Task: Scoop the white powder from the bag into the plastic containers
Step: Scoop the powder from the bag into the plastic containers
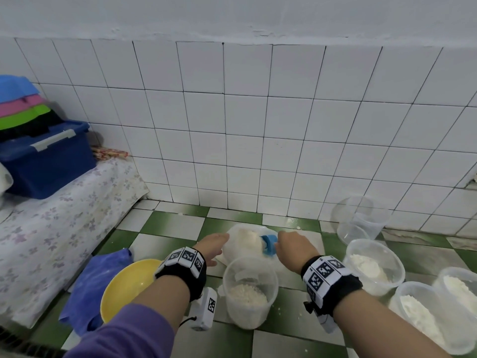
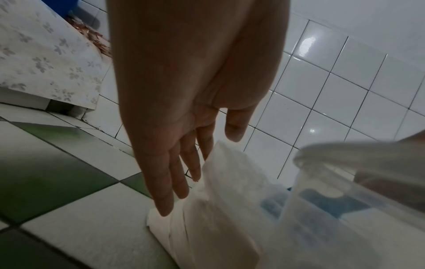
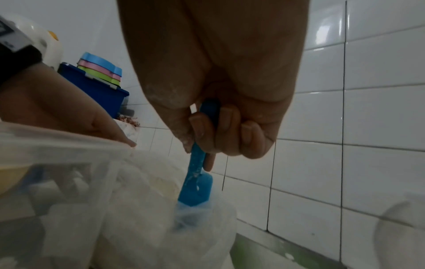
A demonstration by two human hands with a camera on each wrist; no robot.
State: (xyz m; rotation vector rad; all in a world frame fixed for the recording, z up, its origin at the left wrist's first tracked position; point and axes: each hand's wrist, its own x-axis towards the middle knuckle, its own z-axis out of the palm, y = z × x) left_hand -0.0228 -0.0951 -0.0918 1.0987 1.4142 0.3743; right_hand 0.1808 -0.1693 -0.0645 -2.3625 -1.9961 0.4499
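Right hand (image 3: 220,116) fingers curled round blue scoop (image 3: 197,189), dipped into bag (image 1: 242,244); left hand (image 2: 184,127) fingers straight, touching bag edge.

A glossy white square-tiled wall (image 1: 258,125) is rising behind a green-and-white checkered tile floor (image 1: 178,228), reflecting soft light. At the left, a low ledge under a pale floral-printed cover (image 1: 51,228) is carrying a dark blue plastic storage box (image 1: 49,161).
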